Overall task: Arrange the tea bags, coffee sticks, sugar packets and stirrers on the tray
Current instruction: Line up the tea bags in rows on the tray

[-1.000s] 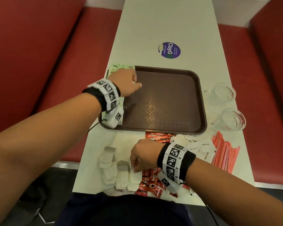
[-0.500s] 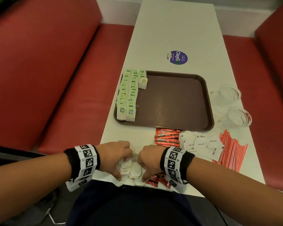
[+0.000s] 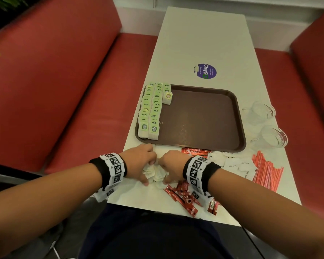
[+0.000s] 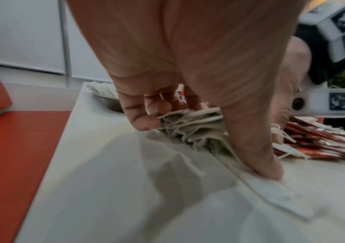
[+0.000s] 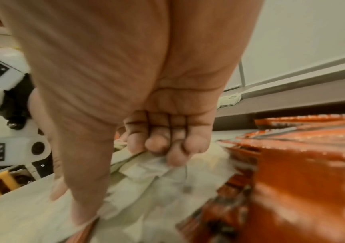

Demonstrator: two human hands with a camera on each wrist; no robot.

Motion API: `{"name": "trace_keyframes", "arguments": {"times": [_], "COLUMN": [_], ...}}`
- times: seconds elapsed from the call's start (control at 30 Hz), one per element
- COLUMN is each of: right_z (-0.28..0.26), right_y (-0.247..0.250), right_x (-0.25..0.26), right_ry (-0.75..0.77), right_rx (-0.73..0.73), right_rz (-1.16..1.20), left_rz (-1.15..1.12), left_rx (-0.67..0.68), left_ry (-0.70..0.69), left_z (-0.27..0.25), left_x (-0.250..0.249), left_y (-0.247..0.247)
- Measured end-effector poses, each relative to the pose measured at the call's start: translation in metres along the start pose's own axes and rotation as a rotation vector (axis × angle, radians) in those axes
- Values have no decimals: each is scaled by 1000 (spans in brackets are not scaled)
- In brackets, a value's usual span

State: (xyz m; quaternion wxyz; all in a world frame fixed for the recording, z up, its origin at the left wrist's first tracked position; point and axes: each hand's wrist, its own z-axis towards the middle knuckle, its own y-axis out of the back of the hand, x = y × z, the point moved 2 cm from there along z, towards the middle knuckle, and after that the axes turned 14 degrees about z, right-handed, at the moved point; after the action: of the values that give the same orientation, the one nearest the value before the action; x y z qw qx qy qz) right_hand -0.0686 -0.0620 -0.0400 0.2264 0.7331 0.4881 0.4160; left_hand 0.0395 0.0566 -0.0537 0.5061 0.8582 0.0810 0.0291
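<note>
We saw both hands gathered on a loose pile of white paper tea bags (image 3: 155,173) at the near edge of the white rectangular table (image 3: 204,43), at 6 o'clock from the brown plastic tray (image 3: 200,116). Left hand (image 3: 140,161) had fingers curled onto the pile's left side, thumb tip pressed flat to the table in the left wrist view (image 4: 188,65); fingers pinched the bag edges. Right hand (image 3: 171,164) was curled onto the pile's right side, fingertips (image 5: 157,144) bunched down on the white paper. Compared with half a second before, same spot, both hands a touch closer around the pile; a second before, the left hand was up on the tray at 9 o'clock, since come back.

On the tray, green-labelled tea bags (image 3: 150,109) stood in two rows along the 9 o'clock rim, one yellow-labelled tea bag (image 3: 167,97) just beside them at 11 o'clock, unchanged. Red coffee sticks (image 3: 183,195) lay scattered at 5 o'clock of the hands, touching the pile; more stacked red sticks (image 3: 195,151) just below the tray rim. White sugar packets (image 3: 238,164) and red thin stirrers (image 3: 266,171) lay at 3 o'clock of the hands, off the tray. Two clear glass cups (image 3: 273,137) sat at the tray's 3 o'clock. A purple round sticker (image 3: 205,71) lay at 12 o'clock.
</note>
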Motion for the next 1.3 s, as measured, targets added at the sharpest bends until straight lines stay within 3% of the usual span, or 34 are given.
{"name": "trace_keyframes", "arguments": {"times": [0.2, 0.43, 0.63, 0.83, 1.0, 1.3], "right_z": [8, 14, 15, 7, 2, 6], "right_y": [5, 13, 28, 36, 45, 52], "right_x": [-14, -12, -22, -36, -44, -57], "right_ry": [8, 86, 96, 144, 45, 3], "right_rx": [-68, -35, -159, -250, -322, -438], "right_rz": [97, 77, 179, 378, 539, 786], "left_rz": [-65, -102, -162, -349, -520, -775], "left_rx": [49, 79, 29, -126, -201, -210], "left_ry": [13, -56, -73, 20, 65, 125], "left_z": [9, 10, 10, 13, 17, 30], "left_x": [11, 24, 34, 40, 44, 39], "left_y": [7, 18, 19, 24, 29, 42]}}
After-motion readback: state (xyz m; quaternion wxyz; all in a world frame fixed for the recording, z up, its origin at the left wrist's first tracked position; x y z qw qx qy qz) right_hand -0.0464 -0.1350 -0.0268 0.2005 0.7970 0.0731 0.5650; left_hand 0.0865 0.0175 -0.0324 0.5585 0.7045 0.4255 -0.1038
